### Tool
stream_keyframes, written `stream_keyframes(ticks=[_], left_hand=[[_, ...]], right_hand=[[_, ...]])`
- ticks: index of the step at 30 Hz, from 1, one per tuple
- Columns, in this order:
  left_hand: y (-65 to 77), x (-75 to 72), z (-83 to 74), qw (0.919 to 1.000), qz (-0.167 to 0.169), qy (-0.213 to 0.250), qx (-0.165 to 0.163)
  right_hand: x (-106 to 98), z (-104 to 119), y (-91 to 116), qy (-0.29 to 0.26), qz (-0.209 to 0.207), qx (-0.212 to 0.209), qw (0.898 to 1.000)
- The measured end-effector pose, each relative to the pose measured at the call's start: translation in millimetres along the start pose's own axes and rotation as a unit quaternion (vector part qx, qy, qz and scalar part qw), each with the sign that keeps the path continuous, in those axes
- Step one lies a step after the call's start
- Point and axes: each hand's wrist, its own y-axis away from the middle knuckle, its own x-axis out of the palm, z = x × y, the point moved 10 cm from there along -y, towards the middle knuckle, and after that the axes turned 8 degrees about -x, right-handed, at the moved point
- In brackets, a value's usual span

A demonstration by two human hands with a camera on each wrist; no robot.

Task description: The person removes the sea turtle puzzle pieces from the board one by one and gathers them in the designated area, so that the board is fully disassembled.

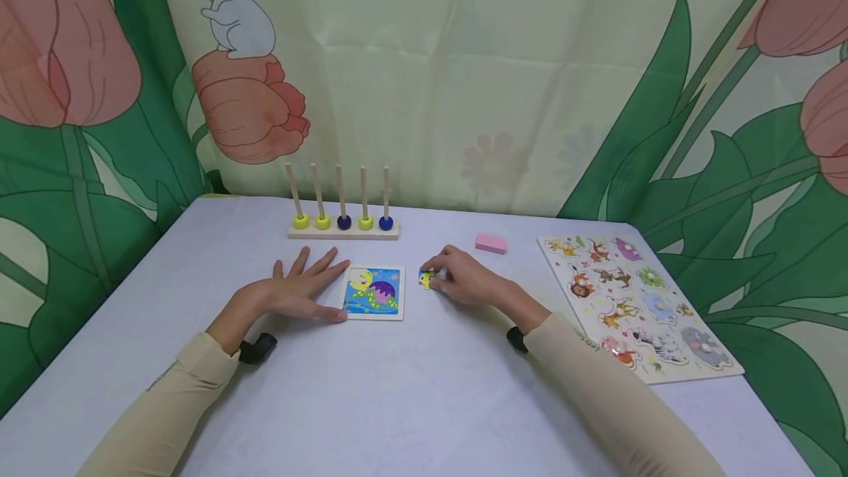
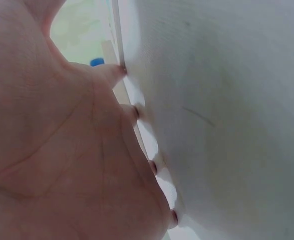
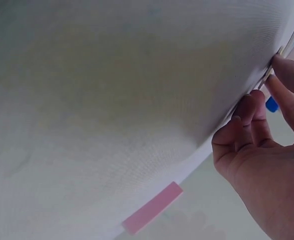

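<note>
A small square jigsaw puzzle (image 1: pixel 382 294) in a white frame shows a turtle on blue. My left hand (image 1: pixel 294 291) lies with fingers spread at its left side, thumb and index fingertip at the frame's edge. Just right of the frame, my right hand (image 1: pixel 464 276) pinches a small blue-and-yellow puzzle piece (image 1: pixel 426 279) between thumb and fingers, at the table surface. In the right wrist view, the other fingers of the right hand (image 3: pixel 267 135) curl inward and only the thin edge of the piece shows. The palm of the left hand (image 2: pixel 76 140) fills much of the left wrist view.
Behind the puzzle stands a wooden peg rack (image 1: pixel 344 233) with yellow and dark blue beads. A pink block (image 1: pixel 491 243) lies beyond the right hand. An animal puzzle board (image 1: pixel 583 315) rests at the right, partly behind the right sleeve. A printed curtain (image 1: pixel 437 79) hangs behind the white table.
</note>
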Motion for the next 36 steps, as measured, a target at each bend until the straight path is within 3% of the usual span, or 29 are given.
stream_keyframes(ticks=[11,25,36], left_hand=[[-7.4,4.4,6.5,1.0000,-0.008,-0.002,-0.003],[6.3,-2.8,-7.0,0.9999,-0.006,0.007,0.007],[2.9,-0.8,-3.4,0.9999,-0.005,0.007,0.015]], right_hand=[[-0.3,0.7,0.2,0.002,-0.002,-0.006,1.000],[0.4,1.7,1.7,0.004,-0.005,0.020,1.000],[-2.4,12.9,-2.2,0.020,-0.014,-0.013,1.000]])
